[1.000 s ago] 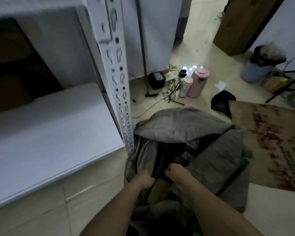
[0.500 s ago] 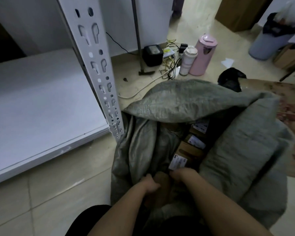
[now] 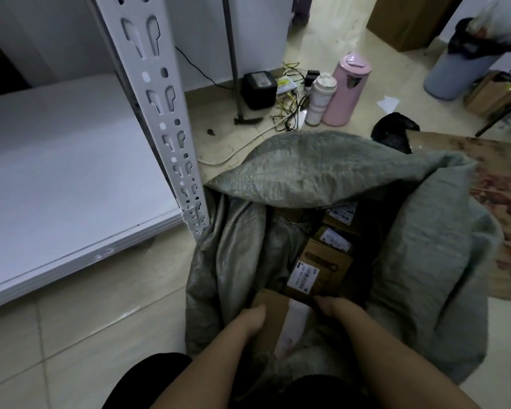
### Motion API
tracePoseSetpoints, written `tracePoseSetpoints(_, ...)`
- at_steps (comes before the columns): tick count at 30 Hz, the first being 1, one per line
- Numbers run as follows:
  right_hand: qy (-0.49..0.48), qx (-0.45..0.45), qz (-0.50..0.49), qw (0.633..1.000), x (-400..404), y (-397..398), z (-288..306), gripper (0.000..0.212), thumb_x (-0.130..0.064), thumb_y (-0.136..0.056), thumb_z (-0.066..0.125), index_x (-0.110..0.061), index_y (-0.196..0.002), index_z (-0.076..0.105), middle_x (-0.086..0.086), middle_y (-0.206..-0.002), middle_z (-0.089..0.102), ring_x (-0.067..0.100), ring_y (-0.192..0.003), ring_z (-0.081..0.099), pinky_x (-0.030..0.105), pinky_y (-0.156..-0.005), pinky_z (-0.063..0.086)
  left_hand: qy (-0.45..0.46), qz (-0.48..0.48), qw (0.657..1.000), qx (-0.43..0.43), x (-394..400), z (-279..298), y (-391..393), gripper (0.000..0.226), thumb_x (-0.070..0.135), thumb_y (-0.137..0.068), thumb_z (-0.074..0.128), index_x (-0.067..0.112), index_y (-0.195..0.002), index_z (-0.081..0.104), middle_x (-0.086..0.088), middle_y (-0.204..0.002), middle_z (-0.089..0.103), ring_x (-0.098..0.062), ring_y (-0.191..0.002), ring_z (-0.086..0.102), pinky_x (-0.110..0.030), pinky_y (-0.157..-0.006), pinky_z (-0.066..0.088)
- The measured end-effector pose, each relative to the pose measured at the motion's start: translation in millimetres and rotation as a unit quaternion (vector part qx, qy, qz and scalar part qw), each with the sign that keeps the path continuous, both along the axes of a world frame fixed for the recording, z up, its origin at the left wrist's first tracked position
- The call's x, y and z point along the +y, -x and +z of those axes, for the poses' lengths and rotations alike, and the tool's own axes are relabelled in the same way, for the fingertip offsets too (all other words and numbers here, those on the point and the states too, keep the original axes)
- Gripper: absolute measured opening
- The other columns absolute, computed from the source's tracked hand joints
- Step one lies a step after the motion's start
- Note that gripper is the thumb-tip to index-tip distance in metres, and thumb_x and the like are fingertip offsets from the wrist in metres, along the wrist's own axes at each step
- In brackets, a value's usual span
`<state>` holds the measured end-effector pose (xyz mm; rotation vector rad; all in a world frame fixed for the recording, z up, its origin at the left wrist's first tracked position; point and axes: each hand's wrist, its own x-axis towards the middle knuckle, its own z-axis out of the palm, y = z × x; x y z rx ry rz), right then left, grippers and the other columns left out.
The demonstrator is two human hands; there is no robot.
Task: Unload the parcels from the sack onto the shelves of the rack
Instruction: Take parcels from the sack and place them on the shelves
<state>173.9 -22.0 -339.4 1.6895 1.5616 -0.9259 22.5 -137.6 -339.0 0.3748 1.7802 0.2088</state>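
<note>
Nearest, two bare forearms reaching down into the open mouth of the grey woven sack [image 3: 322, 169] on the tiled floor [image 3: 80, 326]. Left hand [image 3: 250, 320] against the left side of a brown cardboard parcel [image 3: 273, 314] at the near edge of the mouth, fingers curled over its side. Right hand [image 3: 335, 309] on the right side of the same parcel, fingers bent down over its edge and mostly hidden. Just beyond the fingers, inside the sack, a second box with a white barcode label [image 3: 303, 274], then more labelled boxes [image 3: 337, 237] deeper in the shadow. To the left, beside the sack, the white slotted post of the rack [image 3: 160, 107] and its low white shelf [image 3: 56, 172]. Farther away, a pink flask [image 3: 347, 90], a white bottle [image 3: 320, 98] and a tangle of cables [image 3: 289, 107].
</note>
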Motion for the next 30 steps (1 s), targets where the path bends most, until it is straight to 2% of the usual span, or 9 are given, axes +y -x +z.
tracePoseSetpoints(3, -0.035, 0.012, -0.023, 0.999, 10, 10, 26, 0.051, -0.042, -0.103, 0.029, -0.015, -0.145, 0.04, 0.011, -0.151, 0.038, 0.028, -0.136, 0.039, 0.035, -0.111, 0.031, 0.002, 0.069, 0.997, 0.02, 4, 15, 14, 0.079, 0.057, -0.097, 0.026, 0.002, -0.151, 0.012, -0.019, -0.156, 0.022, -0.033, -0.141, 0.028, -0.036, -0.114, 0.027)
tracePoseSetpoints(8, -0.114, 0.067, -0.084, 0.988, 38, 37, 58, 0.069, -0.056, -0.096, 0.028, -0.015, -0.152, 0.025, 0.013, -0.157, 0.027, 0.032, -0.141, 0.03, 0.04, -0.113, 0.027, -0.059, 0.094, 0.989, 0.094, 13, 42, 41, 0.081, 0.068, -0.093, 0.018, 0.011, -0.15, 0.024, -0.014, -0.152, 0.034, -0.03, -0.137, 0.036, -0.035, -0.11, 0.029)
tracePoseSetpoints(13, -0.212, 0.103, -0.101, 0.967, 54, 65, 101, 0.065, -0.057, -0.094, 0.029, -0.013, -0.135, 0.051, 0.015, -0.136, 0.052, 0.033, -0.122, 0.05, 0.036, -0.088, 0.039, -0.123, 0.172, 0.967, 0.14, 24, 67, 54, 0.09, 0.075, -0.087, 0.011, 0.011, -0.145, 0.037, -0.014, -0.145, 0.045, -0.032, -0.131, 0.044, -0.038, -0.109, 0.032)
tracePoseSetpoints(15, -0.248, 0.136, -0.111, 0.953, 56, 73, 115, 0.061, -0.055, -0.093, 0.03, -0.017, -0.133, 0.054, 0.013, -0.134, 0.054, 0.032, -0.12, 0.052, 0.037, -0.09, 0.04, -0.165, 0.266, 0.945, 0.099, 29, 78, 53, 0.093, 0.077, -0.085, 0.015, 0.009, -0.142, 0.043, -0.015, -0.143, 0.046, -0.031, -0.131, 0.044, -0.039, -0.111, 0.031)
tracePoseSetpoints(18, -0.262, 0.198, -0.121, 0.937, 46, 77, 140, 0.05, -0.049, -0.095, 0.034, -0.023, -0.131, 0.056, 0.01, -0.132, 0.057, 0.031, -0.119, 0.053, 0.036, -0.091, 0.041, -0.185, 0.414, 0.891, -0.013, 27, 108, 51, 0.103, 0.087, -0.074, 0.027, 0.014, -0.145, 0.039, -0.013, -0.146, 0.042, -0.031, -0.134, 0.04, -0.045, -0.114, 0.029)
tracePoseSetpoints(19, -0.263, 0.222, -0.13, 0.93, 39, 75, 150, 0.047, -0.045, -0.096, 0.037, -0.023, -0.133, 0.055, 0.009, -0.134, 0.057, 0.031, -0.121, 0.052, 0.035, -0.094, 0.041, -0.187, 0.438, 0.879, -0.03, 24, 120, 50, 0.097, 0.085, -0.077, 0.028, 0.017, -0.145, 0.039, -0.013, -0.145, 0.043, -0.032, -0.133, 0.041, -0.047, -0.113, 0.03)
tracePoseSetpoints(22, -0.246, 0.279, -0.172, 0.912, 18, 70, 193, 0.041, -0.033, -0.098, 0.04, -0.023, -0.136, 0.051, 0.01, -0.135, 0.055, 0.032, -0.122, 0.05, 0.035, -0.098, 0.04, -0.203, 0.442, 0.87, -0.078, 10, 173, 54, 0.074, 0.074, -0.088, 0.026, 0.024, -0.138, 0.048, -0.011, -0.135, 0.055, -0.031, -0.122, 0.051, -0.048, -0.108, 0.038)
tracePoseSetpoints(26, -0.233, 0.314, -0.241, 0.888, -5, 65, 258, 0.036, -0.028, -0.098, 0.045, -0.02, -0.132, 0.051, 0.009, -0.123, 0.059, 0.025, -0.106, 0.054, 0.036, -0.09, 0.043, -0.213, 0.447, 0.862, -0.105, -6, 236, 61, 0.082, 0.083, -0.079, 0.025, 0.024, -0.121, 0.063, -0.007, -0.11, 0.071, -0.027, -0.104, 0.065, -0.047, -0.1, 0.046)
tracePoseSetpoints(30, -0.213, 0.334, -0.294, 0.87, -23, 63, 339, 0.028, -0.033, -0.1, 0.043, -0.017, -0.122, 0.048, 0.003, -0.105, 0.06, 0.02, -0.091, 0.056, 0.037, -0.082, 0.048, -0.218, 0.447, 0.863, -0.086, -22, 357, 63, 0.063, 0.059, -0.097, 0.025, 0.009, -0.112, 0.059, -0.008, -0.094, 0.068, -0.023, -0.091, 0.063, -0.037, -0.091, 0.05)
